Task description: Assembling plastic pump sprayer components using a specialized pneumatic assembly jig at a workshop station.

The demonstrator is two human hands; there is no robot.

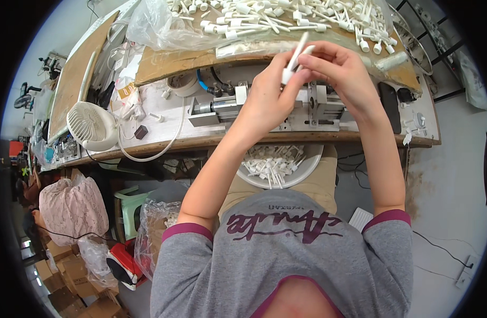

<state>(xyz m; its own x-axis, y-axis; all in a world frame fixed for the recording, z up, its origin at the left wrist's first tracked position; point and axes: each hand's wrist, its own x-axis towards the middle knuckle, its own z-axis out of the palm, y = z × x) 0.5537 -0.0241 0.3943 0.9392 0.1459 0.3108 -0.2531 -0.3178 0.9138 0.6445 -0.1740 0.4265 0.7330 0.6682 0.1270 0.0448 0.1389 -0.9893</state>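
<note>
Above the metal fixture (317,103) on the bench, my two hands are close together. My left hand (269,95) pinches a white plastic stick with a cup-shaped end (287,76), its thin stem tilted up and to the right. Right beside it, my right hand (345,71) is closed, thumb against fingertips, on a second white plastic piece (308,50); mostly its tip shows, the rest being hidden by the fingers. Whether the two pieces touch I cannot tell. Beyond my hands lies a large pile of similar white sticks (264,16) on plastic film.
On my lap, a white basin (313,168) holds more white sticks. A white fan (90,126) stands at the bench's left, near a tape roll (183,84). Cardboard (164,64) lies along the pile's near edge. A dark phone (389,107) rests at the right.
</note>
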